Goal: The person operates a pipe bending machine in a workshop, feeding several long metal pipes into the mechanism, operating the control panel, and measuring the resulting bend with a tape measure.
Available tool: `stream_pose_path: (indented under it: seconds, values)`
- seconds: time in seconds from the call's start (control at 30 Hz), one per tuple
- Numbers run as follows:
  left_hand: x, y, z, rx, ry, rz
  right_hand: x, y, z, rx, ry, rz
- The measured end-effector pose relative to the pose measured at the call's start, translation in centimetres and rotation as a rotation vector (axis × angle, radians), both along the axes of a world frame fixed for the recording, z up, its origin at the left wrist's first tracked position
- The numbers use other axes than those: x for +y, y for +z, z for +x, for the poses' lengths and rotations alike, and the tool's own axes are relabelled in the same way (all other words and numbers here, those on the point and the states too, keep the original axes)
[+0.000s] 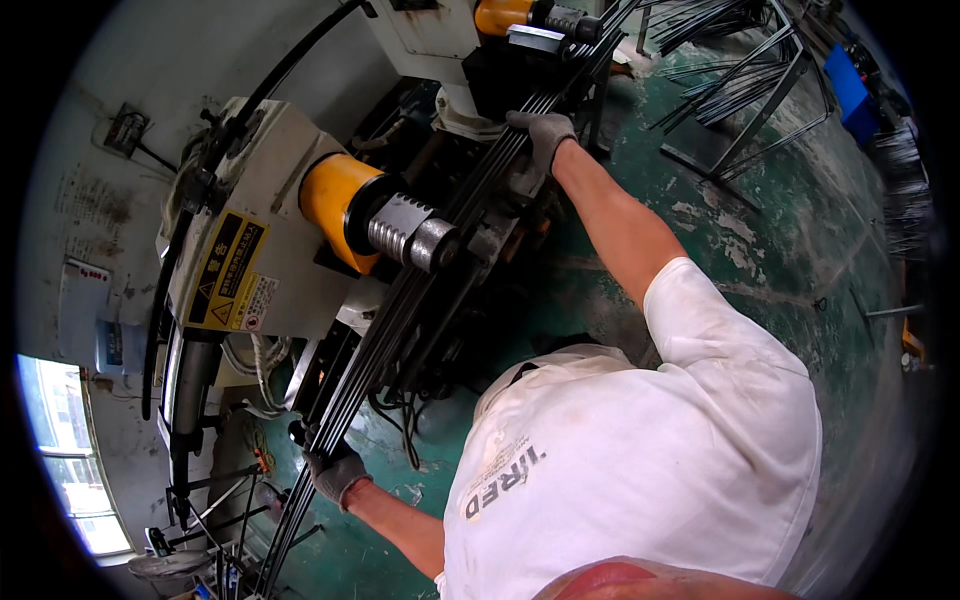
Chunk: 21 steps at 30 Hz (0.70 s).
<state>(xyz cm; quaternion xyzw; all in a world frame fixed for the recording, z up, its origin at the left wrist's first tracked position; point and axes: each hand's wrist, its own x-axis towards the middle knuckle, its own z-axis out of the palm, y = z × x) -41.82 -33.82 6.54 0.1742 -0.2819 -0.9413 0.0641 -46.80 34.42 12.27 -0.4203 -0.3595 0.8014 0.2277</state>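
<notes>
A bundle of long, thin dark metal rods [375, 345] runs slantwise from the lower left to the upper right, along the front of a machine. My left hand [335, 474], in a grey glove, is wrapped round the rods near their lower left stretch. Farther up the same bundle, my right hand [545, 138], gloved alike, has its fingers hooked over the rods; their undersides are hidden. Between my hands the rods pass close below a machine head with an orange cylinder [335, 205] and a ribbed metal end [410, 235].
A second machine head with an orange cylinder [503, 16] stands at the top. A metal rack [755, 110] holds more rods at the upper right. Black cables [405, 425] hang below the bundle. Stands with thin legs [240, 520] are at the lower left, on the worn green floor [740, 235].
</notes>
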Motion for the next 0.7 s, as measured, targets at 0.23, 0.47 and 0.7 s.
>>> stream_pose_path:
  seconds: [0.23,0.47,0.7]
  values:
    - [4.6,-2.5,-1.2,-0.028,0.001,0.015,5.8,-3.1,-3.2,0.101,0.043,0.03]
    - [7.9,-2.3,-2.2,-0.115,0.075,0.067,10.1,-6.6,-5.6,0.229,-0.017,0.091]
    - [9.8,-1.9,-3.0,-0.299,0.198,-0.033,1.4,-6.0,-3.6,0.02,0.105,0.047]
